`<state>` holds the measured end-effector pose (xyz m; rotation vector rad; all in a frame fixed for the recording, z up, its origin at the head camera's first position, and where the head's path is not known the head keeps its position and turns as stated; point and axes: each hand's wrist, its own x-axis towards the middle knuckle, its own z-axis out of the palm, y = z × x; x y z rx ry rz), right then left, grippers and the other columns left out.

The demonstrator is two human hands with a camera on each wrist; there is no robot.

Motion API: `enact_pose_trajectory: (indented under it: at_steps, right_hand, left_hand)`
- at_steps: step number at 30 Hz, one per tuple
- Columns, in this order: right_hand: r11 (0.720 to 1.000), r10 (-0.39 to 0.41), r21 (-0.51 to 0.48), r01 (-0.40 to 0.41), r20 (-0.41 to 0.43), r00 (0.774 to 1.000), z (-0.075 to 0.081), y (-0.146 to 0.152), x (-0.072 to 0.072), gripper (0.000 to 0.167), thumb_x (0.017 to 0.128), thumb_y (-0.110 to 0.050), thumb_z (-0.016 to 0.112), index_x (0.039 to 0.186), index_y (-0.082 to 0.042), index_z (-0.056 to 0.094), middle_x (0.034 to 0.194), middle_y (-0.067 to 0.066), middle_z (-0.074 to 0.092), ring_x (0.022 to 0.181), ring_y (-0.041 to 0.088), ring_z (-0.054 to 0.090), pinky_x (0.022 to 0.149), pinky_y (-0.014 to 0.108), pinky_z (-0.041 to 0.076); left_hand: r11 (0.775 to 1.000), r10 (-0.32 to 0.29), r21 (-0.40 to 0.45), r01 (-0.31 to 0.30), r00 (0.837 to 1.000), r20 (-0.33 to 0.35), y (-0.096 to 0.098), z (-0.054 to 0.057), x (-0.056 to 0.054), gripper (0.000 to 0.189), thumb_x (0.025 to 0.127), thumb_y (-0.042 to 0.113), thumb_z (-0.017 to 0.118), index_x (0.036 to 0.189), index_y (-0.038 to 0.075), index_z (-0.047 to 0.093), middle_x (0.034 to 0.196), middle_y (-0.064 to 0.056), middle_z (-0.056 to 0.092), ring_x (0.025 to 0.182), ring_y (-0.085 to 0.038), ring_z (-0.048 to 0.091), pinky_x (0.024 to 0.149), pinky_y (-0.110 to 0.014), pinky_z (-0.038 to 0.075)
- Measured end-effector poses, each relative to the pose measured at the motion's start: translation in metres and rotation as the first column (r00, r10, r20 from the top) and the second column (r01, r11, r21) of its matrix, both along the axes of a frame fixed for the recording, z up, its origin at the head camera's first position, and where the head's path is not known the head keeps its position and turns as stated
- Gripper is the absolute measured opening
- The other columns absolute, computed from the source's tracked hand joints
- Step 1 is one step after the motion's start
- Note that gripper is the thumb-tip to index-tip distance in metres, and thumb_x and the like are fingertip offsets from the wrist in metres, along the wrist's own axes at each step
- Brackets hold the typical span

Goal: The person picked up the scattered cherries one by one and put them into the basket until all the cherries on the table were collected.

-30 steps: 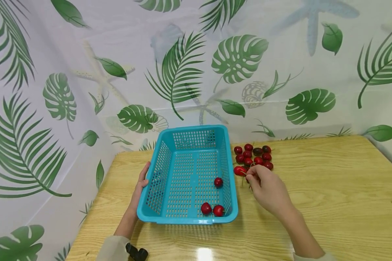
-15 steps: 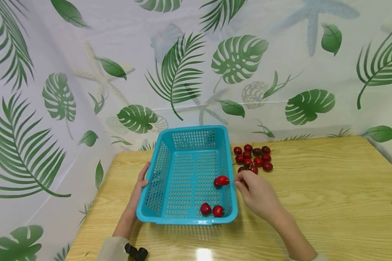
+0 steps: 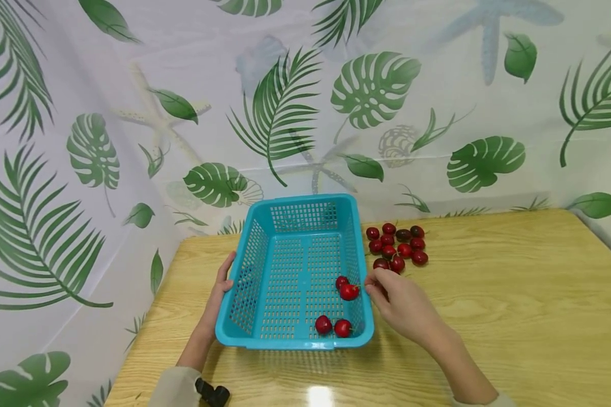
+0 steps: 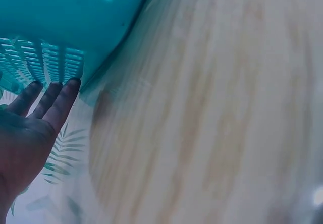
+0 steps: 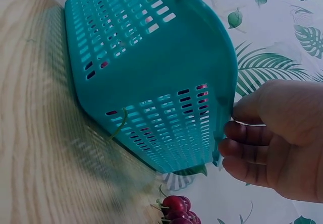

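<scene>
A blue plastic basket [image 3: 304, 343] stands tilted toward me in the head view. My left hand [image 3: 216, 297] rests against its left side; in the left wrist view its straight fingers [image 4: 60, 100] touch the mesh. At the right rim, my right hand [image 3: 402, 302] has thumb and fingertips together, seemingly pinching the stem of a red cherry [image 3: 349, 291] just inside. That stem's end is hard to make out. Below it lies another cherry [image 3: 341, 281], partly covered. Two more, including one cherry [image 3: 323, 324], sit at the near end. The right wrist view shows curled fingers [image 5: 245, 151] beside the rim.
Several loose cherries [image 3: 397, 264] lie on the wooden table [image 3: 504, 294], right of the basket. A leaf-printed cloth [image 3: 417, 186] hangs behind and at the left. A black device [image 3: 214, 394] is at the left sleeve.
My right hand has brought a cherry by its stem from the pile leftward over the basket rim. In the last half second the cherry has sunk lower inside. The left hand keeps its place.
</scene>
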<state>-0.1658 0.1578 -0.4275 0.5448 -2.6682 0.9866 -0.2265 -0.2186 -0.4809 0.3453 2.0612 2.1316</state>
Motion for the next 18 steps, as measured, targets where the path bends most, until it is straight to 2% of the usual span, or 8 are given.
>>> enact_pose_trajectory:
  at_steps: [6,10,13,18]
  right_hand:
    - [1.000,0.008,-0.006,-0.008,-0.004,1.000,0.0000,-0.0009,-0.0027,0.004,0.095,-0.008,0.062,0.093,-0.010,0.065,0.081,-0.005,0.063,0.068,0.006,0.052,0.063,0.025,0.048]
    - [1.000,0.002,-0.019,-0.002,0.012,1.000,0.0006,-0.0007,-0.0028,0.005,0.094,-0.006,0.062,0.095,-0.010,0.066,0.081,-0.005,0.064,0.064,0.006,0.049,0.058,0.024,0.044]
    - [0.999,0.012,-0.048,-0.009,0.068,0.998,0.0006,-0.0017,-0.0010,0.007,0.095,-0.007,0.061,0.097,-0.011,0.066,0.074,-0.007,0.060,0.059,0.005,0.045,0.054,0.023,0.041]
    - [0.994,0.069,-0.097,-0.053,0.172,0.983,0.0010,-0.0056,0.0031,0.008,0.098,-0.011,0.057,0.101,-0.012,0.065,0.057,-0.011,0.041,0.051,0.003,0.036,0.048,0.022,0.033]
  left_hand:
    - [1.000,0.015,0.025,-0.015,1.000,-0.007,0.0001,0.0032,-0.0014,0.071,0.093,0.021,0.028,0.161,0.021,0.005,0.164,-0.012,0.006,0.141,-0.040,0.023,0.097,-0.030,0.040]
    - [1.000,0.021,0.005,-0.021,1.000,-0.005,0.0002,0.0025,-0.0040,0.071,0.093,0.023,0.027,0.161,0.022,0.005,0.164,-0.013,0.007,0.141,-0.040,0.024,0.099,-0.035,0.038]
    - [1.000,0.022,0.006,-0.022,1.000,-0.001,0.0006,0.0016,-0.0028,0.070,0.094,0.023,0.027,0.161,0.023,0.006,0.164,-0.012,0.007,0.141,-0.040,0.023,0.100,-0.039,0.036]
    - [1.000,0.015,0.012,-0.015,1.000,-0.002,0.0023,0.0001,0.0006,0.068,0.095,0.022,0.026,0.161,0.025,0.007,0.164,-0.011,0.007,0.142,-0.040,0.022,0.102,-0.041,0.035]
